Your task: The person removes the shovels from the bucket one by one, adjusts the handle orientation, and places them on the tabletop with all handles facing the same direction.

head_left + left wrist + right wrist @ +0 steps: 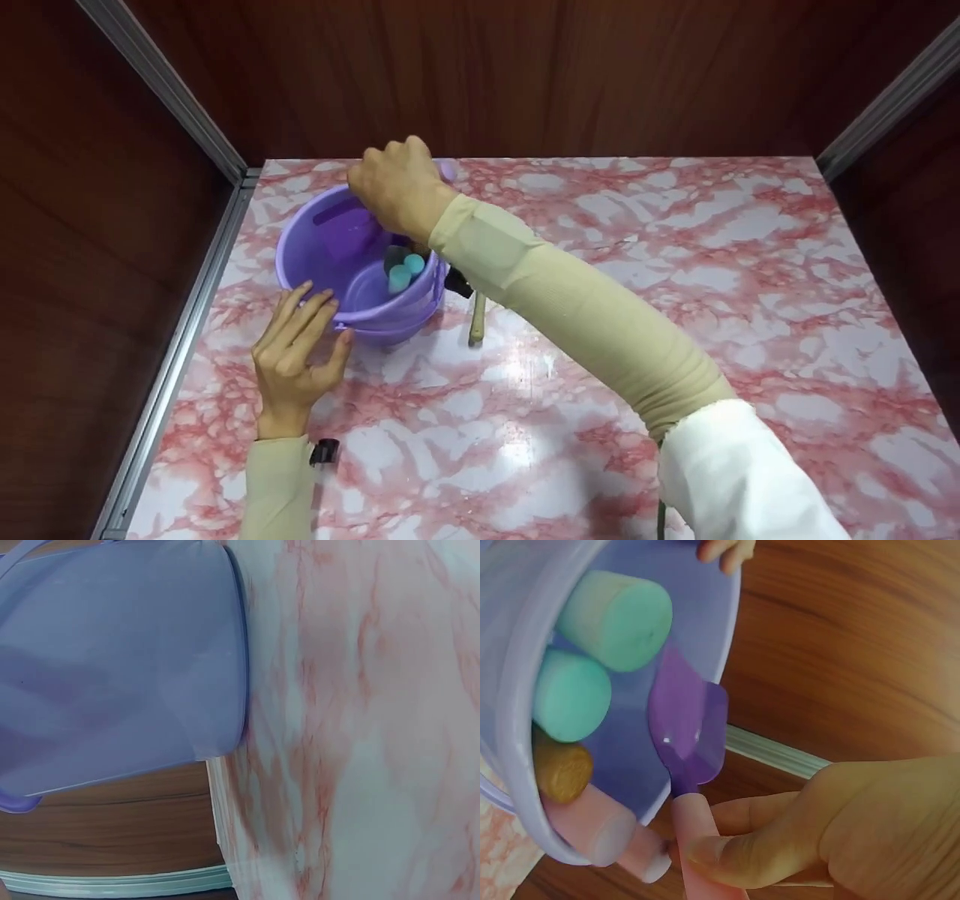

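A purple bucket (360, 319) stands at the left of the table. My left hand (296, 356) grips its near rim, fingertips over the edge and thumb outside. Over the far side, my right hand (397, 184) holds a toy shovel by its pink handle (697, 840), between thumb and fingers. The shovel's purple blade (679, 716) is inside the bucket mouth. Beside it in the bucket are two teal-ended handles (637, 624), a brown-ended handle (564, 772) and pink handles (592, 825). The left wrist view shows mainly the bucket's outer wall (127, 660).
A thin tan stick-like handle (477, 322) lies on the table right of the bucket, partly hidden by the right forearm. The table has a red and white marbled top (675, 300). Dark wooden panels (525, 75) with metal edge strips (172, 300) enclose it.
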Demonstrator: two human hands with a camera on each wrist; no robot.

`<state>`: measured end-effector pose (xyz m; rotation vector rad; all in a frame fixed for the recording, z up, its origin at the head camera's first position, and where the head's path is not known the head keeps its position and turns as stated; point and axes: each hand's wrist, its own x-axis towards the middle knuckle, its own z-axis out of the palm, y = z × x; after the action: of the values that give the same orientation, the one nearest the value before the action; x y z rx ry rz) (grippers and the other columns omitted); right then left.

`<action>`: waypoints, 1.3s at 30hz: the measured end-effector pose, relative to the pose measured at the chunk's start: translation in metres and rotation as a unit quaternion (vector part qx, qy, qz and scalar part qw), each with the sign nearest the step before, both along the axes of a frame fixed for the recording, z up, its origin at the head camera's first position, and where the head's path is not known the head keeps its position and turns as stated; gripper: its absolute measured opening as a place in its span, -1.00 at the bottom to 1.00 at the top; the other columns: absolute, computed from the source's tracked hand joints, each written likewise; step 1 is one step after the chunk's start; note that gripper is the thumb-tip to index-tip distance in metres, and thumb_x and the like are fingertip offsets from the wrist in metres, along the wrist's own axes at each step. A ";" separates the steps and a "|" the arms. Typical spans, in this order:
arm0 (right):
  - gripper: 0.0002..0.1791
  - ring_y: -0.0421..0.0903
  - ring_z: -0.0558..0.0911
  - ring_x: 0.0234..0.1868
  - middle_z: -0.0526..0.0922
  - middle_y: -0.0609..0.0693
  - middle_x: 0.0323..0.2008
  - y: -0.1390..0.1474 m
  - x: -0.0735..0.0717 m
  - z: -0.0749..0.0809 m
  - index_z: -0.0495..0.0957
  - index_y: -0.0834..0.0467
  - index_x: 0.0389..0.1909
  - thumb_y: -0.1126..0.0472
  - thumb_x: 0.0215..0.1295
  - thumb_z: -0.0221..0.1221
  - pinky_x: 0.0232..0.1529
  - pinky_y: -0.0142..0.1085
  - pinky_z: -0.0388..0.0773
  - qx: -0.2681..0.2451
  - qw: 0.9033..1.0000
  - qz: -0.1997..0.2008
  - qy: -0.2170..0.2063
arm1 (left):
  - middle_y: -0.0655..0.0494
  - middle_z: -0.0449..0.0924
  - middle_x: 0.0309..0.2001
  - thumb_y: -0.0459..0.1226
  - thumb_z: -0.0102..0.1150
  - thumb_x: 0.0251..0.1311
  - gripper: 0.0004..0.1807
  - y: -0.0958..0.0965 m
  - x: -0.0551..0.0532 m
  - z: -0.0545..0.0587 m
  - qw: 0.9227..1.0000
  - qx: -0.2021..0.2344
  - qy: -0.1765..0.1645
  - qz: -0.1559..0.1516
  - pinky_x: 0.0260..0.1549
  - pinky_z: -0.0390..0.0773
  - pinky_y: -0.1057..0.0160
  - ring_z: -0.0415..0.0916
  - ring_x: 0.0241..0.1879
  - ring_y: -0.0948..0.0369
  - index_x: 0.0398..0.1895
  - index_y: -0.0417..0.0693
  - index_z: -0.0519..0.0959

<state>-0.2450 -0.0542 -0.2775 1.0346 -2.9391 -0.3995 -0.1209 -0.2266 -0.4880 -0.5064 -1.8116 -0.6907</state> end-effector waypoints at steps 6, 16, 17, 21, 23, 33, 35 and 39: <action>-0.64 0.14 0.76 0.06 0.74 0.07 0.10 0.016 -0.004 0.007 0.65 0.07 0.18 0.16 0.40 0.30 0.03 0.01 0.80 -0.010 0.999 0.002 -0.038 | -0.21 0.83 -0.08 -0.02 0.37 0.34 -0.58 0.001 0.000 0.000 1.000 0.013 0.003 0.003 0.38 0.59 -0.24 0.74 0.09 -0.24 -0.14 -0.25 0.83; -0.56 0.05 0.65 -0.01 0.70 0.01 0.06 0.046 -0.007 0.018 0.67 0.07 0.10 0.09 0.23 0.51 0.07 -0.01 0.70 -0.079 0.985 -0.021 -0.152 | -0.21 0.83 -0.06 -0.02 0.39 0.33 -0.58 0.002 0.000 -0.001 1.000 0.027 -0.004 -0.003 0.41 0.55 -0.25 0.73 0.14 -0.21 -0.12 -0.24 0.82; -0.60 0.02 0.63 -0.05 0.71 -0.01 0.02 0.051 -0.007 0.019 0.70 0.06 0.06 0.09 0.24 0.52 0.02 -0.05 0.68 -0.094 0.982 -0.021 -0.163 | -0.21 0.83 -0.06 -0.02 0.39 0.34 -0.58 0.002 0.000 -0.001 1.000 0.028 -0.005 -0.003 0.41 0.55 -0.26 0.73 0.14 -0.21 -0.11 -0.24 0.82; -0.83 -0.04 0.57 -0.20 0.69 -0.04 -0.16 0.070 -0.008 0.016 0.78 0.05 -0.07 0.25 0.38 0.33 -0.25 -0.18 0.52 -0.146 0.969 -0.025 -0.195 | -0.22 0.82 -0.05 -0.02 0.38 0.35 -0.57 0.002 0.002 -0.001 0.999 0.030 -0.010 -0.006 0.42 0.54 -0.27 0.72 0.15 -0.23 -0.11 -0.26 0.82; -0.78 -0.05 0.56 -0.22 0.67 -0.04 -0.19 0.080 -0.009 0.011 0.78 0.07 -0.07 0.34 0.38 0.24 -0.33 -0.23 0.47 -0.170 0.961 -0.024 -0.217 | -0.24 0.82 -0.05 -0.03 0.38 0.35 -0.57 0.002 0.003 0.000 0.999 0.033 -0.010 -0.007 0.42 0.54 -0.27 0.72 0.15 -0.24 -0.11 -0.27 0.81; -0.74 -0.07 0.70 -0.13 0.81 0.03 -0.13 0.117 -0.016 -0.029 0.79 0.15 -0.04 0.41 0.36 0.23 -0.13 -0.28 0.75 -0.293 0.922 -0.003 -0.254 | -0.30 0.81 -0.08 -0.08 0.38 0.34 -0.59 0.012 0.005 0.008 0.999 0.052 -0.002 -0.017 0.37 0.56 -0.33 0.70 0.10 -0.32 -0.13 -0.33 0.80; -0.71 -0.06 0.72 -0.15 0.81 0.02 -0.13 0.123 -0.015 -0.034 0.79 0.13 -0.01 0.41 0.34 0.25 -0.20 -0.26 0.78 -0.309 0.912 -0.019 -0.270 | -0.30 0.81 -0.08 -0.08 0.38 0.34 -0.59 0.013 0.005 0.008 0.998 0.055 -0.003 -0.018 0.37 0.56 -0.33 0.70 0.11 -0.32 -0.13 -0.33 0.80; -0.64 -0.03 0.74 -0.21 0.77 0.04 -0.11 0.136 -0.012 -0.045 0.76 0.12 0.07 0.43 0.28 0.28 -0.38 -0.23 0.79 -0.344 0.890 -0.047 -0.295 | -0.30 0.81 -0.07 -0.08 0.39 0.34 -0.59 0.014 0.005 0.007 0.998 0.057 -0.006 -0.020 0.39 0.55 -0.32 0.71 0.12 -0.31 -0.13 -0.32 0.80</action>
<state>-0.2572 0.0821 -0.3224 1.0136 -3.1500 1.0806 -0.1161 -0.2130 -0.4813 -0.4655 -1.7668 -0.8210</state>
